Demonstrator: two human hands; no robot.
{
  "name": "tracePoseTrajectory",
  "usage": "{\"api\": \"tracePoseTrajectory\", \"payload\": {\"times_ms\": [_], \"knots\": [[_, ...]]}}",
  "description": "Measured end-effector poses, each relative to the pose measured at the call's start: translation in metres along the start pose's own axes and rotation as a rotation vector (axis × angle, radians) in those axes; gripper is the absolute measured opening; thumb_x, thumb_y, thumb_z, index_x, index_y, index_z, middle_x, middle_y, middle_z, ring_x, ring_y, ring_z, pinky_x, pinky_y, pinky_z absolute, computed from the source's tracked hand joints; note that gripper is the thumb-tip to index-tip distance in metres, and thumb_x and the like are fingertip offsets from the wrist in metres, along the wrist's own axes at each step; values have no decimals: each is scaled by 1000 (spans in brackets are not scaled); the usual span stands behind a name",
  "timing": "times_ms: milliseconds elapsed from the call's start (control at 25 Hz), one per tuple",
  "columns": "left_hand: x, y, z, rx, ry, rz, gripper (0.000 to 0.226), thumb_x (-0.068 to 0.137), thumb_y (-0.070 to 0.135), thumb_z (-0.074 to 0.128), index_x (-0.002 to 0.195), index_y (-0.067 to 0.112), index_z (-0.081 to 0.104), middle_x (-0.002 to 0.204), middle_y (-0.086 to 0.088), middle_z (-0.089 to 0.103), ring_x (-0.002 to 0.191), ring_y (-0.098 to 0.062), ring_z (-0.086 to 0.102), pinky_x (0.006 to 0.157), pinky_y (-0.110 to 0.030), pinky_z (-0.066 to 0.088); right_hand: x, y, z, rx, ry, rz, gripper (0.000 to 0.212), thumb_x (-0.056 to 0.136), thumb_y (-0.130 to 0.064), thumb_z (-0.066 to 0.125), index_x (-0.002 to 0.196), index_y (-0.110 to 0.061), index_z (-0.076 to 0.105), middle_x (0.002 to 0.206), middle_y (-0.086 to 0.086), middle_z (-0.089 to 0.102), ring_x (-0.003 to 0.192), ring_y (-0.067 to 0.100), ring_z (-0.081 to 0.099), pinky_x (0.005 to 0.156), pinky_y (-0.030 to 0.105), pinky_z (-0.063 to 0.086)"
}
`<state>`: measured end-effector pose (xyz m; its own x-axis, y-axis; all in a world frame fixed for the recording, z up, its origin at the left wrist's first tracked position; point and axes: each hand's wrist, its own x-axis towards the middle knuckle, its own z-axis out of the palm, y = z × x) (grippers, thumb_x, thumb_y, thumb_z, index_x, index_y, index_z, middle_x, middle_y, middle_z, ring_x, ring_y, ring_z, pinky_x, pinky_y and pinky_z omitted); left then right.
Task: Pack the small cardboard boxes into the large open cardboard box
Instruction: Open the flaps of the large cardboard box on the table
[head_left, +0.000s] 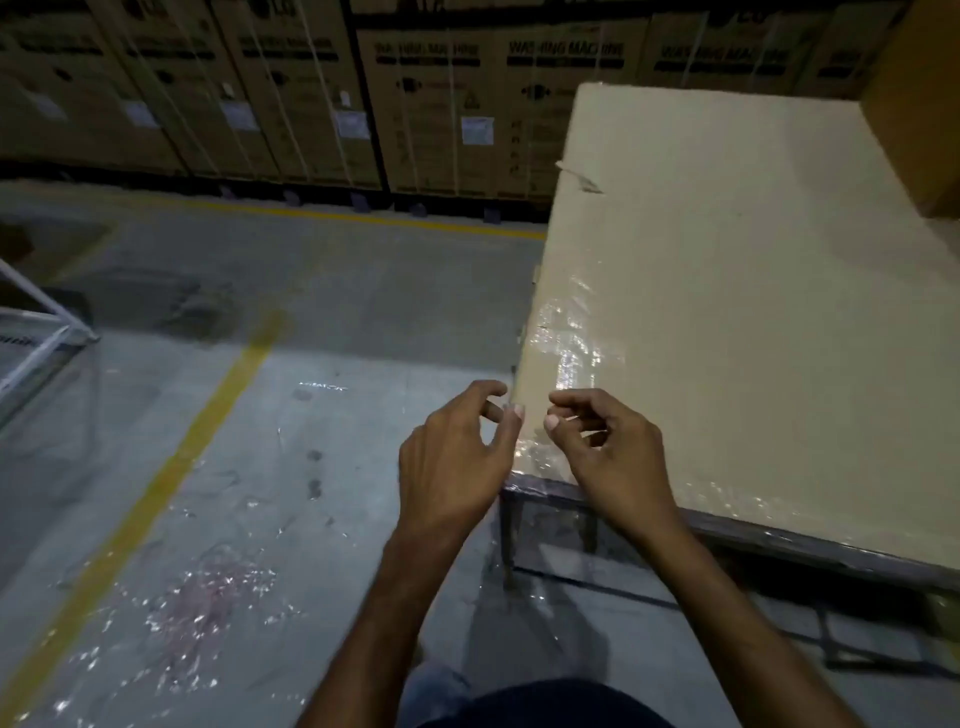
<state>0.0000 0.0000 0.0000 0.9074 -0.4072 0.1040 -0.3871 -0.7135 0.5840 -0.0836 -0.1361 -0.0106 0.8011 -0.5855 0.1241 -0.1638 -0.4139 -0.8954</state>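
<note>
My left hand (452, 457) and my right hand (608, 447) hover side by side over the near left corner of a table (753, 312). The table top is a flat cardboard sheet with shiny clear film over that corner. The fingers of both hands are loosely curled with the tips close together, and I see nothing held in either. Part of a brown cardboard box (919, 114) stands on the table's far right corner, cut off by the frame edge. No small cardboard boxes are in view.
Tall washing machine cartons (431, 104) line the back wall. The table stands on a dark metal frame (511, 530). A yellow floor line (208, 415) crosses the grey concrete floor. Shiny film scraps (208, 613) lie on the floor, and a white metal frame (41, 322) stands at left.
</note>
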Motion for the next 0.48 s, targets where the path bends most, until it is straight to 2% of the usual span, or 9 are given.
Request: {"api": "tracePoseTrajectory", "payload": {"times_ms": [120, 200, 280, 360, 480], "knots": [[35, -49, -32, -23, -14, 60, 42, 98, 59, 51, 136, 40, 52, 125, 21, 65, 92, 0, 64, 71, -10, 40, 18, -23, 59, 34, 46, 64, 18, 94, -20, 73, 111, -25, 74, 96, -17, 73, 89, -1, 67, 74, 9, 51], [56, -76, -53, -39, -3, 138, 46, 99, 54, 53, 142, 37, 50, 137, 18, 59, 115, -2, 59, 88, -14, 40, 26, -40, 90, 33, 93, 80, 21, 94, -20, 72, 114, -25, 73, 99, -16, 73, 91, -3, 66, 79, 13, 54], [83, -97, -73, -31, 21, 210, 49, 100, 49, 55, 146, 35, 48, 146, 14, 54, 131, -6, 49, 103, -22, 32, 41, -55, 112, 17, 167, 62, 23, 94, -21, 72, 117, -26, 72, 104, -15, 73, 95, -3, 66, 84, 18, 57], [113, -113, -82, -35, 22, 281, 51, 101, 45, 56, 149, 34, 44, 150, 13, 50, 137, -5, 41, 108, -23, 25, 58, -67, 123, -25, 226, 30, 25, 94, -22, 71, 119, -29, 71, 110, -18, 70, 101, -2, 65, 88, 22, 57], [156, -113, -87, -71, -5, 417, 56, 101, 41, 57, 154, 33, 39, 155, 14, 43, 145, -3, 31, 113, -17, 16, 88, -82, 125, -126, 337, -47, 27, 93, -24, 71, 119, -31, 70, 113, -21, 67, 108, 2, 62, 89, 30, 55]]}}
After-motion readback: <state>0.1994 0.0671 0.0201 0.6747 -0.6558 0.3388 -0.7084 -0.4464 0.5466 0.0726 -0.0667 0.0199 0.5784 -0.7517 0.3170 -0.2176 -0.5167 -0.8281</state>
